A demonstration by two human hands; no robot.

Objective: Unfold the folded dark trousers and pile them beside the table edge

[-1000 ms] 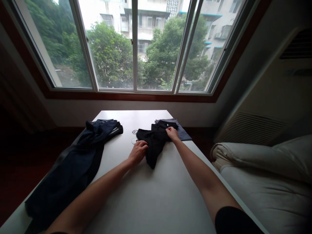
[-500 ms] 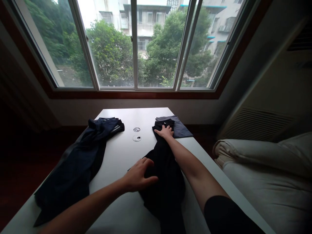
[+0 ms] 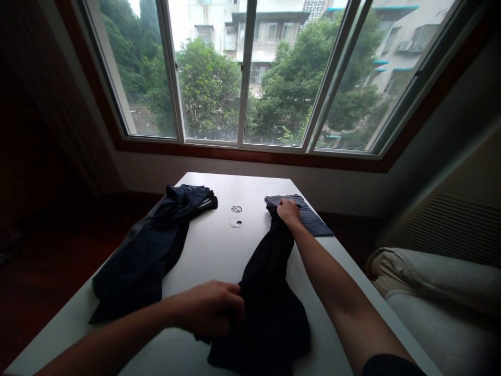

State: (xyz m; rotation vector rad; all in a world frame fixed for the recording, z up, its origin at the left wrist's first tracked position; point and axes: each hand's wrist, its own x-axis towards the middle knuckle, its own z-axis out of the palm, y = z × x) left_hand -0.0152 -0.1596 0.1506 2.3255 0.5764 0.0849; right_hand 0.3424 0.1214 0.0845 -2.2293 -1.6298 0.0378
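Observation:
A black garment (image 3: 270, 292), its exact kind unclear, lies lengthwise on the white table (image 3: 207, 250) in front of me. Its far end is bunched in the fingers of my right hand (image 3: 288, 210), which are closed on the cloth. My left hand (image 3: 219, 308) is closed at the garment's near left edge, gripping the fabric there; the fingertips are partly dark and hidden. Just beyond my right hand, a folded grey-blue cloth (image 3: 315, 219) lies flat at the table's far right corner.
Dark blue and black clothes (image 3: 144, 250) lie in a long heap along the table's left side. Two round fittings (image 3: 236, 223) are set in the tabletop. A pale sofa (image 3: 434, 292) stands right of the table, and a window (image 3: 242, 78) rises behind it.
My left hand has gone from spread fingers to closed on the black garment's edge. My right hand, flat before, has closed on the far end. The view has shifted left.

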